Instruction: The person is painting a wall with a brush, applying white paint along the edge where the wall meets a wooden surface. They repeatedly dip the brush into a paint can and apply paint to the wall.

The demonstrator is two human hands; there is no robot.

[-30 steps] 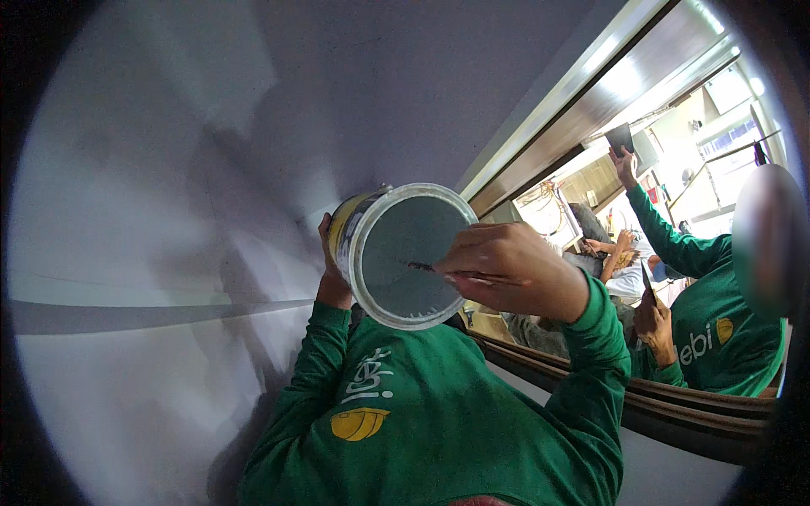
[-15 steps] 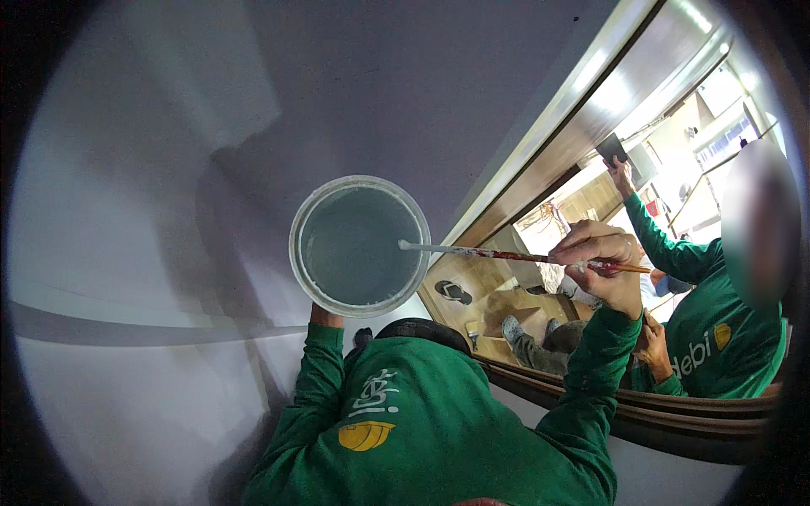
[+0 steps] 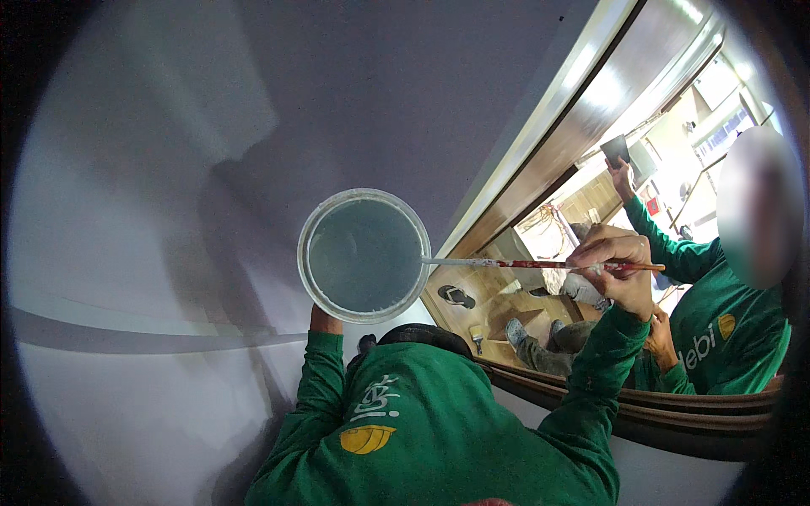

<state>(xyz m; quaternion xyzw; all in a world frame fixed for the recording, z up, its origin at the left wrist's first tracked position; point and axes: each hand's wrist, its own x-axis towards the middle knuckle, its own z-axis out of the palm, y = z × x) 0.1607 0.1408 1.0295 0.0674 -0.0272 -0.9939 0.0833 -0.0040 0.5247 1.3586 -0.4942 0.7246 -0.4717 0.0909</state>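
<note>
My left hand (image 3: 326, 321) holds up a round, translucent plastic tub (image 3: 306, 293) from its near side, with its fingers hidden beneath and behind the tub. Inside is a smooth, pale grey liquid like paint (image 3: 363, 253). A thin paintbrush (image 3: 540, 264) with a red, paint-flecked handle is pinched between the fingers of my right hand (image 3: 614, 261). It lies almost level, and its whitish tip meets the tub's right rim.
A pale wall (image 3: 380, 101) stands close in front and to the left. Past a framed opening (image 3: 540, 181) at right, a person in a green sweatshirt (image 3: 734, 329) raises a dark flat pad (image 3: 616, 150). A sandal (image 3: 456, 296) and a wide brush (image 3: 477, 339) lie on the floor beyond.
My right hand has drawn the paintbrush rightward, bringing its tip from over the liquid to the tub's rim. The tub has shifted slightly right and down in view.
</note>
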